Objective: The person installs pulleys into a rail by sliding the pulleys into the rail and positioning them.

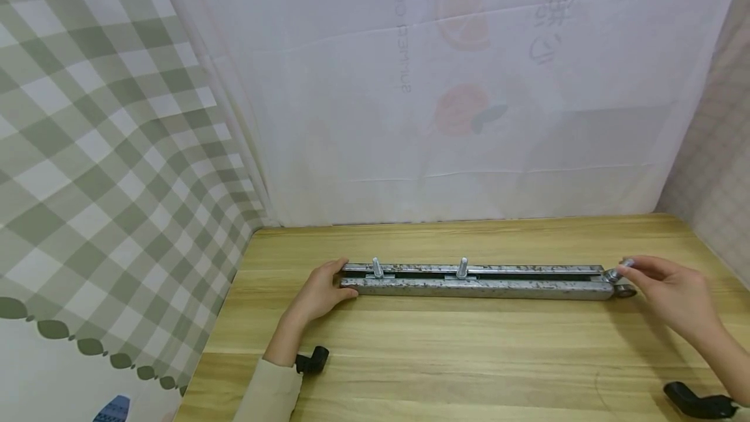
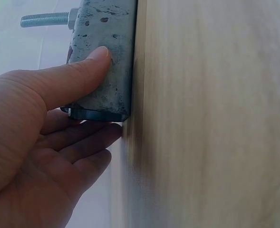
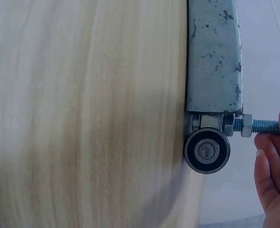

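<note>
A speckled grey metal channel rail [image 1: 486, 288] lies lengthwise on the wooden table, its slot facing up. My left hand [image 1: 319, 288] grips the rail's left end, with the thumb [image 2: 85, 78] on the near side wall and fingers at the far side and end. Two threaded bolts, one left [image 1: 377, 270] and one further right [image 1: 463, 268], stand up from the slot. At the right end, my right hand [image 1: 680, 292] pinches the tip of another threaded bolt [image 3: 265, 126] with nuts. That bolt belongs to a roller trolley whose bearing wheel [image 3: 206, 151] sits just outside the rail's end.
The wooden table [image 1: 469, 357] has a white printed cloth [image 1: 351, 116] behind it. A green checked cloth [image 1: 117, 148] hangs on the left, and a pale cloth [image 1: 721, 148] on the right. Black pieces show beside the left wrist [image 1: 316, 360] and right wrist [image 1: 700, 402].
</note>
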`<control>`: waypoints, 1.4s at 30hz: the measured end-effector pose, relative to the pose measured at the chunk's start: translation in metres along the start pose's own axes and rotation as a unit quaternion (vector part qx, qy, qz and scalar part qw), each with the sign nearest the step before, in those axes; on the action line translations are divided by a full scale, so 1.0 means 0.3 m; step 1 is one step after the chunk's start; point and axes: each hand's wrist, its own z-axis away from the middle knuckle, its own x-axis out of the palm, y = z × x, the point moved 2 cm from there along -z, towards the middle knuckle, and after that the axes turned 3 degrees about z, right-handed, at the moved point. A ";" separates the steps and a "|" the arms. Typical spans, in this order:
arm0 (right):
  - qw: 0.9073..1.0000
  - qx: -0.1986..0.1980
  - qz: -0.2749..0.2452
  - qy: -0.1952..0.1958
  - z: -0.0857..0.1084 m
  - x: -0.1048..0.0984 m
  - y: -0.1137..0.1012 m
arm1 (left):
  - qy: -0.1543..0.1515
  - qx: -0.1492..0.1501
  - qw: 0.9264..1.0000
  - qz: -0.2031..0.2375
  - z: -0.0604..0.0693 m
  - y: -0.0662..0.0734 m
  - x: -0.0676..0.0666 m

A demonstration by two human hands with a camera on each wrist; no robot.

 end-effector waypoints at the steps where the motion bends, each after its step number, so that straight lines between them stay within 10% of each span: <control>1: 1.000 -0.003 -0.002 0.002 -0.001 0.001 -0.001 | 0.001 0.000 1.000 0.000 0.000 -0.001 0.000; 42: 0.999 0.001 -0.030 -0.043 -0.010 0.054 -0.073 | 0.000 -0.001 1.000 0.005 0.005 0.007 -0.004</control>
